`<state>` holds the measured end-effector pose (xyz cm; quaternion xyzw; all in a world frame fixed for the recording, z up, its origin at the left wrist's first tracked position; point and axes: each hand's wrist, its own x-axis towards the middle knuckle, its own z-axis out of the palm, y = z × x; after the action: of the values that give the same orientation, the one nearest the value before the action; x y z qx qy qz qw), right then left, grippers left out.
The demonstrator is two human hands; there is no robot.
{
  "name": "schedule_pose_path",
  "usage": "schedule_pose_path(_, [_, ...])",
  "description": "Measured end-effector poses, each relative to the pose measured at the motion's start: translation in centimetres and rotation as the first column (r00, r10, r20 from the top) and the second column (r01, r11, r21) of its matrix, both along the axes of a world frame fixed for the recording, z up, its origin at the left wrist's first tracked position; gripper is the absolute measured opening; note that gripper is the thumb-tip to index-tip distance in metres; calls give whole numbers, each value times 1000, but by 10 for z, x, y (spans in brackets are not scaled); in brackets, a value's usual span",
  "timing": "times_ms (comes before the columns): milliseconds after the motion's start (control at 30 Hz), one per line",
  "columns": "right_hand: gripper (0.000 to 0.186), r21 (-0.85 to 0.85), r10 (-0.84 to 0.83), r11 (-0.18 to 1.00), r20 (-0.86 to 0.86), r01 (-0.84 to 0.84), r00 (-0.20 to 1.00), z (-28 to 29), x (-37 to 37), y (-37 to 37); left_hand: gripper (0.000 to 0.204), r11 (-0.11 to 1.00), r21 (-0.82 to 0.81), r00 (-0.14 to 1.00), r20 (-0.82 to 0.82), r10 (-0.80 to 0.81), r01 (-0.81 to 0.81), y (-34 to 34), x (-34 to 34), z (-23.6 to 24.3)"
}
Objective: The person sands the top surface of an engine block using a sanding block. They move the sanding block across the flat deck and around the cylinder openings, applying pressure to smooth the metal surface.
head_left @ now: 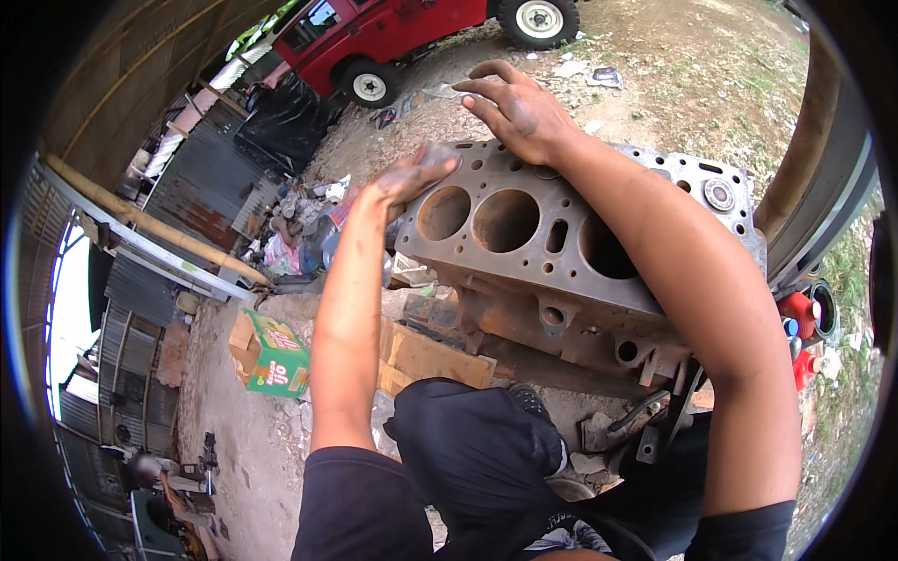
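Note:
A rusty engine block [561, 245] stands in front of me, its flat grey top face showing large round cylinder bores and several smaller holes. My left hand [416, 176] lies at the block's far left corner, fingers stretched toward the right and partly hidden; it appears to hold nothing. Just beyond the far edge, my right hand [514, 110] is raised with its fingers apart and nothing in them. Dark grime marks both hands. My right forearm crosses over the block and covers part of a bore and the deck behind it.
A green and yellow carton [271, 353] stands on the ground at left, near flattened cardboard [435, 357]. Red bottles [800, 309] sit at right beside a post [795, 140]. A red vehicle [393, 37] is parked beyond. Another person [168, 477] is at lower left.

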<state>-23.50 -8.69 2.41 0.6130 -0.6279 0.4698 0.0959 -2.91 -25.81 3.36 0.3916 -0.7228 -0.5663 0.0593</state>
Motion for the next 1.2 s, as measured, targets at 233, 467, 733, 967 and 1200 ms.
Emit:
schedule_pose_path(233, [47,43,-20,999,-49,22,999,5,3,-8,91,999,-36,1000,-24,10,-11,25,-15,17])
schedule_pose_path(467, [42,-108,-18,994,23,20,1000,2,-9,-1,102,996,-55,994,83,-68,72,4,6,16])
schedule_pose_path(733, [46,-4,-23,1000,-56,23,998,6,0,-9,127,998,-48,994,98,-43,48,12,-25,24])
schedule_pose_path(967, [44,-98,-31,995,-3,31,1000,1,-7,-4,123,984,-147,993,70,-95,105,-7,3,6])
schedule_pose_path(1200, [45,-44,-26,999,-124,21,992,6,-7,-12,131,994,-96,998,40,-45,49,15,-28,21])
